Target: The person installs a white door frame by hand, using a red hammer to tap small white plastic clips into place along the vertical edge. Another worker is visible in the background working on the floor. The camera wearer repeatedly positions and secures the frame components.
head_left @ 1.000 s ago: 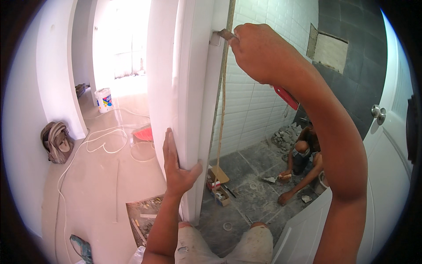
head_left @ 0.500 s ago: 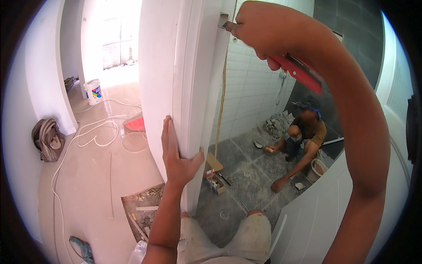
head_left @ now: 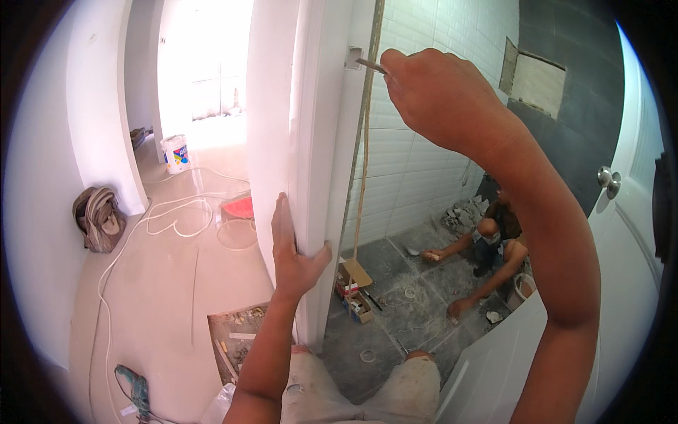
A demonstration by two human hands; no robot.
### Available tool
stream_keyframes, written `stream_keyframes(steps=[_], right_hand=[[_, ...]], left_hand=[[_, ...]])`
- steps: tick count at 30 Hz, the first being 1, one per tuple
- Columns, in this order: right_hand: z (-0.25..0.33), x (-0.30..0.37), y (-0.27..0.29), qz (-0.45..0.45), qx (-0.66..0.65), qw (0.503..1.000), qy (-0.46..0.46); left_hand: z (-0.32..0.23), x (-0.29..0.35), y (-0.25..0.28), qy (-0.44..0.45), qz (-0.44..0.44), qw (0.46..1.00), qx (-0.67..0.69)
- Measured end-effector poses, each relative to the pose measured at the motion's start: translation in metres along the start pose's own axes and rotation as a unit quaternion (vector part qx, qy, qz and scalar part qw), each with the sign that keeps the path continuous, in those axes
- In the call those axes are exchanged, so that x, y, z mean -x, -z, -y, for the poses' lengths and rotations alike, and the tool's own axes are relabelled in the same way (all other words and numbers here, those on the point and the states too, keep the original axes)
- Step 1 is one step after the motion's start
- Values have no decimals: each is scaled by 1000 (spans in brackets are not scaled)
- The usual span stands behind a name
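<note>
The white door frame (head_left: 318,177) stands upright before me, with a small square notch (head_left: 353,58) cut into its edge near the top. My left hand (head_left: 295,263) rests on the frame lower down, open, fingers stretched up one face and thumb spread across the edge. Raised high, my right hand (head_left: 438,92) is closed around a narrow-bladed tool (head_left: 371,66). The blade's tip points at the notch, at or just beside its rim; contact is unclear. The hand hides the tool's handle, which looks red in the earlier view.
A co-worker (head_left: 498,251) squats on the grey tiled floor beyond the frame. The white door (head_left: 508,353) hangs open at right. A cardboard box (head_left: 357,297), a pit of rubble (head_left: 233,339), a white cable (head_left: 106,283), a power tool (head_left: 133,389) and a backpack (head_left: 99,219) lie around.
My right hand has turned and moved slightly lower, and the red handle has gone out of sight behind it. My view has shifted; the left hand stays on the frame.
</note>
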State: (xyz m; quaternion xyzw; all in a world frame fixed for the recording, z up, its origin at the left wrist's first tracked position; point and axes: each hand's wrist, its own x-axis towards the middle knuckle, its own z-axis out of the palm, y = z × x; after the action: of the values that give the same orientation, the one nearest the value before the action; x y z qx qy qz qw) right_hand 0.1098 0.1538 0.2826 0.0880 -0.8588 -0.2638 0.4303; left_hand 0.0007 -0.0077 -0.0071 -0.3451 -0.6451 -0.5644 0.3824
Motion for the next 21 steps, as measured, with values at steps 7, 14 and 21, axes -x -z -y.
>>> stream_keyframes(steps=[7, 14, 21], right_hand=[[19, -13, 14, 110, 37, 993, -26], [33, -22, 15, 47, 124, 990, 48], [23, -44, 51, 120, 197, 973, -19]], left_hand=[[2, 1, 0, 7, -6, 1000, 14], [2, 0, 0, 6, -12, 1000, -3], [3, -1, 0, -3, -6, 1000, -12]])
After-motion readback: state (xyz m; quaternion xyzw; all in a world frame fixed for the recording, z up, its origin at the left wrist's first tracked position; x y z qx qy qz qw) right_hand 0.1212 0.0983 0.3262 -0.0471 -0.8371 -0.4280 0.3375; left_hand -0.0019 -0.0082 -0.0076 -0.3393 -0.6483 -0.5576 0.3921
